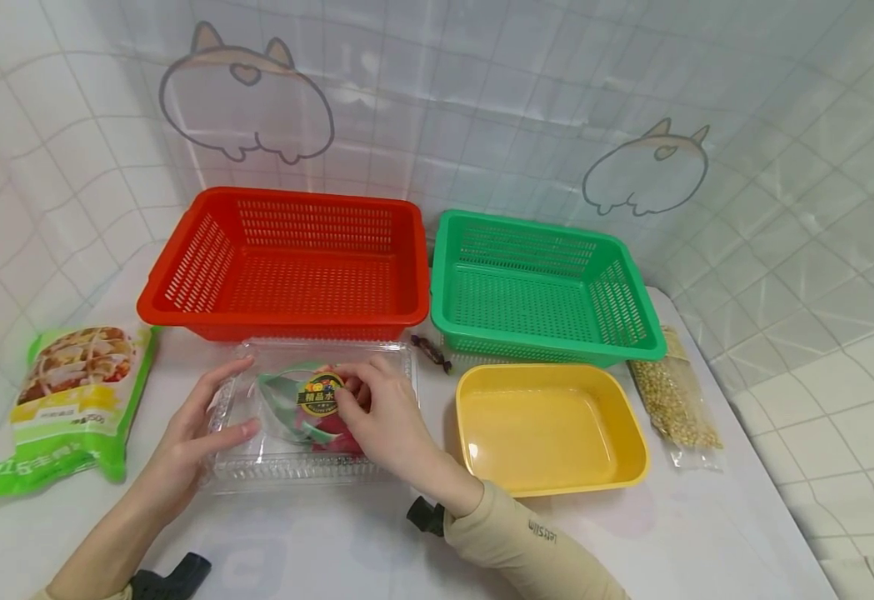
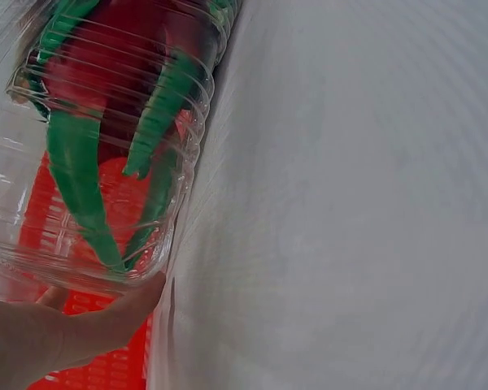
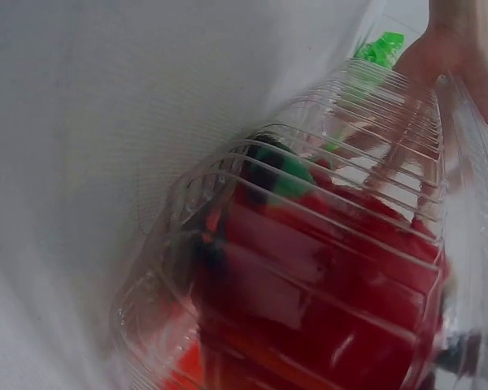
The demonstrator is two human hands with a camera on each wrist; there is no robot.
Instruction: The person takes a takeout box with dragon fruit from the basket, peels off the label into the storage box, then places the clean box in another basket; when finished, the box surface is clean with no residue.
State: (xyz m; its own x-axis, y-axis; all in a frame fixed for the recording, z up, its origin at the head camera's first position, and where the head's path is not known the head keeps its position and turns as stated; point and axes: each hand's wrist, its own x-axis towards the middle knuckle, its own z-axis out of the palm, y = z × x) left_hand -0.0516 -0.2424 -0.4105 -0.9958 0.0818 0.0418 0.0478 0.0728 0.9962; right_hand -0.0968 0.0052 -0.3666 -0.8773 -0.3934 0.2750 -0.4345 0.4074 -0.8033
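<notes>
A clear plastic clamshell box point(image 1: 279, 467) lies closed on the table, holding a red dragon fruit point(image 3: 309, 276) with long green leaf-like scales. On its lid is a round black and gold fruit sticker point(image 1: 318, 395). My left hand point(image 1: 189, 433) holds the box's left side, thumb and fingers spread over the edge and lid. At the sticker's right edge, my right hand point(image 1: 393, 414) bends its fingers, thumb and forefinger pinching there. Part of the sticker is hidden beneath them. The left wrist view shows the ribbed box side and the dragon fruit point(image 2: 130, 57).
Behind the box stand a red basket point(image 1: 287, 321) and a green basket point(image 1: 556, 350). A yellow tray point(image 1: 552, 479) is to the right. A wrapped candy point(image 1: 432, 353), a green food bag point(image 1: 77, 400) and a bag of pale kernels point(image 1: 672, 400) lie around.
</notes>
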